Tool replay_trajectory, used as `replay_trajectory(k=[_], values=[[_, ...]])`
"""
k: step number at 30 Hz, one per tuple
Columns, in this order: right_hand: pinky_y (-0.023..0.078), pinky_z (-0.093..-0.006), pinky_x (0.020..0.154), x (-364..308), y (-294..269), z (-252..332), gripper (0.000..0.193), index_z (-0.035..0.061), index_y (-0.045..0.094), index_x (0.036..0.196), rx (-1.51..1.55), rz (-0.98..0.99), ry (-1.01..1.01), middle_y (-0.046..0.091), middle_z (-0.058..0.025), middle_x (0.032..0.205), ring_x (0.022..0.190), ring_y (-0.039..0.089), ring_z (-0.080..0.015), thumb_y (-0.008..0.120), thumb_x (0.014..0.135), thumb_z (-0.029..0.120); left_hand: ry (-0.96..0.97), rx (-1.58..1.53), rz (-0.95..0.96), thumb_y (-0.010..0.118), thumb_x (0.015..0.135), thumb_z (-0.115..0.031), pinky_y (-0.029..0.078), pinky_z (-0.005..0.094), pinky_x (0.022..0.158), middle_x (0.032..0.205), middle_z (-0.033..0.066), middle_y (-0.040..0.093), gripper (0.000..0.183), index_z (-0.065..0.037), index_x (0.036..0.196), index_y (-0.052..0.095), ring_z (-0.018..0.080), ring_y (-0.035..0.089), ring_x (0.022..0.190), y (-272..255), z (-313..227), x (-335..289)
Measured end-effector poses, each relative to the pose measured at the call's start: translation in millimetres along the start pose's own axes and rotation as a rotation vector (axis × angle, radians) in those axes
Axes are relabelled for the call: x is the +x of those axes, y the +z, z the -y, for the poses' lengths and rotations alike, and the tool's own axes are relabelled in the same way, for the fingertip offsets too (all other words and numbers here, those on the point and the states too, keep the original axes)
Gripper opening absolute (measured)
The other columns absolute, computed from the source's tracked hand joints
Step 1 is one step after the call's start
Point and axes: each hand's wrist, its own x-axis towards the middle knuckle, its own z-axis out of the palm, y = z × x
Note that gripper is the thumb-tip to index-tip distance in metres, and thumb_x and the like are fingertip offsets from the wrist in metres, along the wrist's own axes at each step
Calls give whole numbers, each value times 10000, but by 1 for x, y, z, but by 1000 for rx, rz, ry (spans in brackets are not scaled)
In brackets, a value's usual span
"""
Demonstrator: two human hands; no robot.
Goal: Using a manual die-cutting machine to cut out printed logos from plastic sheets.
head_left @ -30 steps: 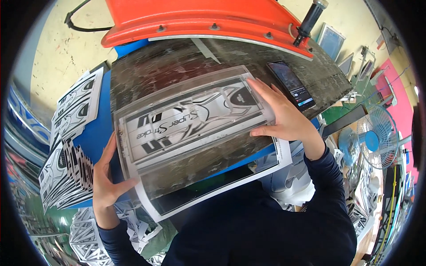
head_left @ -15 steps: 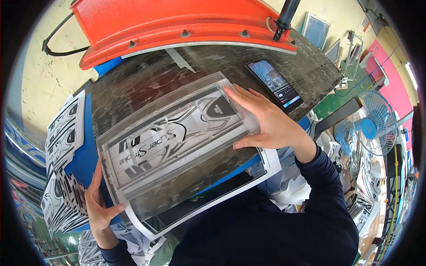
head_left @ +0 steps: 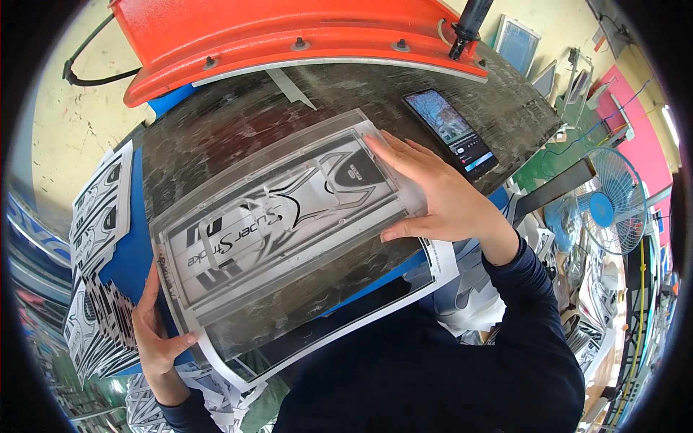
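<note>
Between my hands is a clear plastic cutting die [head_left: 281, 280], a see-through board with a raised rectangular frame. Under it shows a printed sticker sheet [head_left: 307, 191] with black and grey lettering and shapes. My left hand [head_left: 155, 343] grips the board's left end, thumb on the near side and fingers along the edge. Spanning the right end, my right hand [head_left: 444, 195] has its fingers at the far corner and its thumb at the near edge. A white paper border [head_left: 339, 333] runs along the near side, past the table's edge.
A red press beam [head_left: 289, 36] spans the far side of the dark worktable [head_left: 209, 141]. A phone [head_left: 449, 130] lies at the right, and a stack of printed sheets [head_left: 101, 289] at the left. Beyond are a blue fan [head_left: 601, 208] and scrap paper [head_left: 480, 307].
The board has shifted slightly left in the picture, with both hands still on its ends. The print under it now looks sharper and sits differently within the frame.
</note>
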Motion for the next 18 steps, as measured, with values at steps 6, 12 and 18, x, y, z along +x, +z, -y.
replay_trajectory(k=[6,12,18], values=[[246,-516,1233,0,0,-1,1164,86,276,1610,12,-2,-3,352,-273,1591,1484,319,-450,867,711,533,13,13,-10,979,581,-415,249,433,1223,1557,253,437,1247,106,1526,353,330,440,1441,-2,4,-1],[245,-524,1231,-1,-1,0,1163,82,272,1610,5,8,16,356,-274,1588,1486,316,-448,868,716,528,15,6,-7,984,578,-401,266,436,1217,1560,260,429,1255,125,1520,343,333,438,1442,0,1,1],[221,-527,1242,0,1,0,1189,65,254,1615,7,9,6,360,-214,1612,1515,296,-397,880,703,501,-17,-22,-10,976,586,-375,281,421,1210,1557,261,432,1250,131,1526,325,324,453,1430,0,0,-1]])
